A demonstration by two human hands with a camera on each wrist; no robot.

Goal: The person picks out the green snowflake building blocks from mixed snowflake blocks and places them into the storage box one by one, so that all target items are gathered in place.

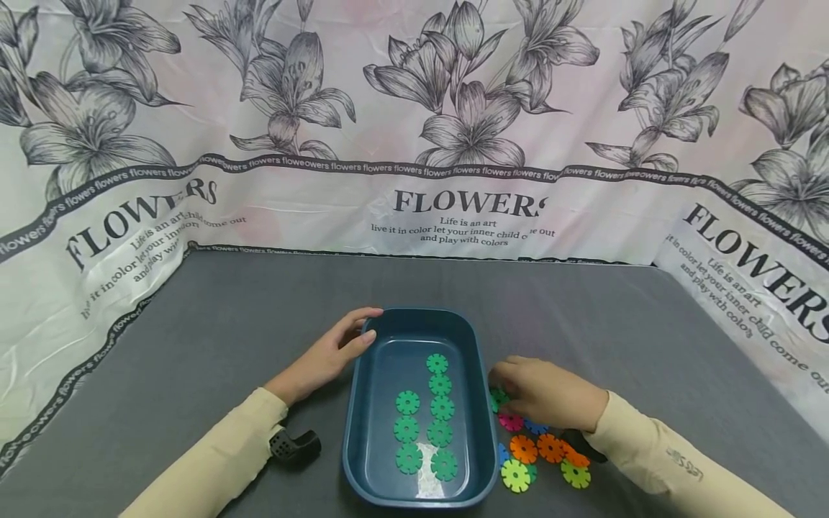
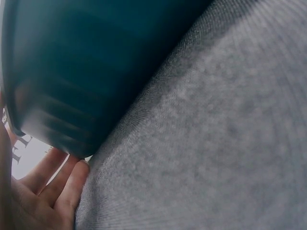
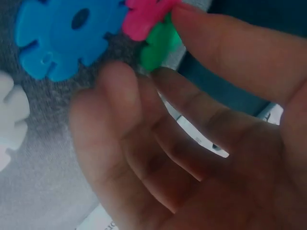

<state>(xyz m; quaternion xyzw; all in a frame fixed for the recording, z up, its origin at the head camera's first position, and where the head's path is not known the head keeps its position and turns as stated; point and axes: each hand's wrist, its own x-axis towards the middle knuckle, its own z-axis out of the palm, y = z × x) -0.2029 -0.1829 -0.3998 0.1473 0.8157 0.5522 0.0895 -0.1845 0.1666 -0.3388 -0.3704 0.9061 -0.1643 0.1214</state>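
A dark blue tray (image 1: 352, 432) holds green notched plastic discs (image 1: 442, 408) in two columns, three on the left and several on the right. My left hand (image 1: 327, 360) rests against the tray's far left corner, thumb at the rim; in the left wrist view its fairly straight fingers (image 2: 72, 184) touch the outer wall. Just right of the tray, my right hand (image 1: 544, 388) pinches a green disc (image 3: 158, 45) between thumb and forefinger. A pink disc (image 3: 144, 17) and a blue disc (image 3: 67, 33) lie close to those fingertips.
Right of the tray lie loose discs: orange (image 1: 523, 449), yellow-green (image 1: 515, 475), pink (image 1: 510, 421) and blue, some overlapping or partly under the right hand and wrist. A grey cloth (image 1: 259, 302) covers the table. Flower-printed fabric (image 1: 298, 208) hangs behind and at both sides.
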